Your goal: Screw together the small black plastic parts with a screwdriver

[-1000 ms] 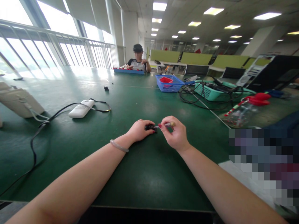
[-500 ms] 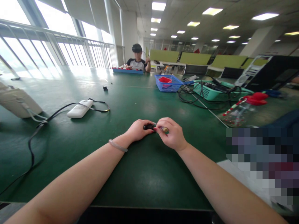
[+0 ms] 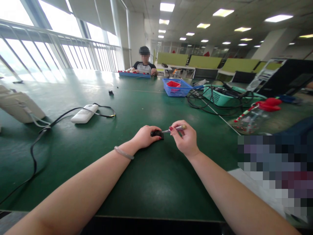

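My left hand (image 3: 146, 136) rests on the green table, its thumb and fingers closed around a small black block-shaped part (image 3: 157, 133). What kind of part it is, I cannot make out. In my right hand (image 3: 186, 140) is a slim screwdriver (image 3: 179, 128), pinched between thumb and fingers and lying nearly level. Its thin metal shaft points left, and the tip is at the right end of the black part. Whether the tip touches it is too small to tell.
A white power bank-like device (image 3: 84, 114) and a black cable (image 3: 34, 156) lie to the left. Farther off are a small black piece (image 3: 111, 92), a blue basket (image 3: 177, 92), a green basket (image 3: 217, 98) with cables and a clear bottle (image 3: 254, 119). Another person (image 3: 144, 67) sits across.
My right hand has moved a little right and turned, so the screwdriver now lies flatter with its shaft in sight. My left hand stays put. The person opposite has lowered a raised hand.
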{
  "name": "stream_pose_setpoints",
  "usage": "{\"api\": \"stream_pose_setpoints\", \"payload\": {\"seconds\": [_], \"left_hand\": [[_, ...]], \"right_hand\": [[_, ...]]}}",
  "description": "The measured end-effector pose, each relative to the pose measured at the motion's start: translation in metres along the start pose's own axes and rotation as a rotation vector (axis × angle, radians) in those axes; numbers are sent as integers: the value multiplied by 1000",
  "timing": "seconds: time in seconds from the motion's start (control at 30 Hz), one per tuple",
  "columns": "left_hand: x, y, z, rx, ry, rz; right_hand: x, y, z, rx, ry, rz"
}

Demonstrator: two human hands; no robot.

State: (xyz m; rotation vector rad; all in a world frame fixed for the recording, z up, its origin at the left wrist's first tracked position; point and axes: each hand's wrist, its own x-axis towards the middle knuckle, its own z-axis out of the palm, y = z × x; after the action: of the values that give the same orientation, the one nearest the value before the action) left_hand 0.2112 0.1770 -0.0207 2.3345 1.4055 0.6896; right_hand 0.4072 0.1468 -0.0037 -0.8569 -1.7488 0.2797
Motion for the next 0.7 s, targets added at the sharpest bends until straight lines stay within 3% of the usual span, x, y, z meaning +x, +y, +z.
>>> {"api": "stream_pose_setpoints", "payload": {"seconds": [0.3,0.53,0.7], "left_hand": [[0,-2,3,-5,17,8],[0,-1,2,-6,10,1],[0,-1,2,-6,10,1]], "right_hand": [[3,-10,1,-99,-57,-214],[2,-12,-2,-98,15,-175],[3,-10,-1,-101,-17,-174]]}}
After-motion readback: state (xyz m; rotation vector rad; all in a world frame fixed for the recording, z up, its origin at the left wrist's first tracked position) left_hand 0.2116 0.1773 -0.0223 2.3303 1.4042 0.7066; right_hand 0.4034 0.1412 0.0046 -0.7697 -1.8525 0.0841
